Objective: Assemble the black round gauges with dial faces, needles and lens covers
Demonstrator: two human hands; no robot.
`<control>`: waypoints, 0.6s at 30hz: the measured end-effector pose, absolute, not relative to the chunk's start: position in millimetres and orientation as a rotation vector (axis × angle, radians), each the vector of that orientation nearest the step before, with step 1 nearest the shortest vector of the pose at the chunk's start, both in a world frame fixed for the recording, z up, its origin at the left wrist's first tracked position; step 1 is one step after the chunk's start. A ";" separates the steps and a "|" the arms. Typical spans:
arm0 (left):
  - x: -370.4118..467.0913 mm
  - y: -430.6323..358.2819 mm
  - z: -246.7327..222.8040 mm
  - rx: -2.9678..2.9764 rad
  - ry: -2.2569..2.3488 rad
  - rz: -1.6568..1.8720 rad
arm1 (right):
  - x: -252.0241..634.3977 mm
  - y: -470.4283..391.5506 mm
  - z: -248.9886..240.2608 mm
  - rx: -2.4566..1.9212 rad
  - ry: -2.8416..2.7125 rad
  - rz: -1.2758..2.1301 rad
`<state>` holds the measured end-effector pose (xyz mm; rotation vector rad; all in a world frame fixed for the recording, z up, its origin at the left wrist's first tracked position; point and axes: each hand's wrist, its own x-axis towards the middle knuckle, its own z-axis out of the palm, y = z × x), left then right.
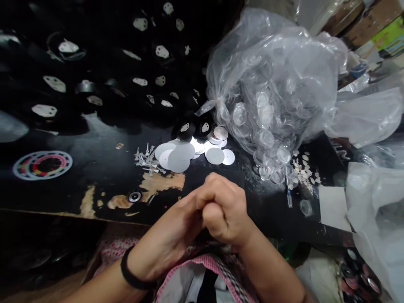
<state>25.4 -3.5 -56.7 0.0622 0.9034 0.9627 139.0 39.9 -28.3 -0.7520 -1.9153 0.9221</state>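
My right hand (232, 206) is closed like a fist, thumb tucked against the curled index finger. It presses against my left hand (176, 229) in front of my body. The left fingers are hidden behind the right hand, and whatever lies between the hands cannot be made out. A black band (128, 267) circles my left wrist. Just beyond the hands lie silvery round discs (181, 155) in an overlapping pile and more discs (215, 155) to its right. Small pale pointed pieces (147, 160) are scattered left of them.
A clear plastic bag (271, 50) spills transparent round covers (267, 139) at right. Nearby lie a blue-handled screwdriver (289, 198), small pale bits (304, 172) and a white card (335, 206). Printed rings (46, 165) lie left; black parts with pale plates (44, 110) fill the back.
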 end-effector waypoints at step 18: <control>6.2 -4.6 -52.3 0.139 1.063 1.104 | 259.1 29.5 -30.9 -1.397 -1.569 0.193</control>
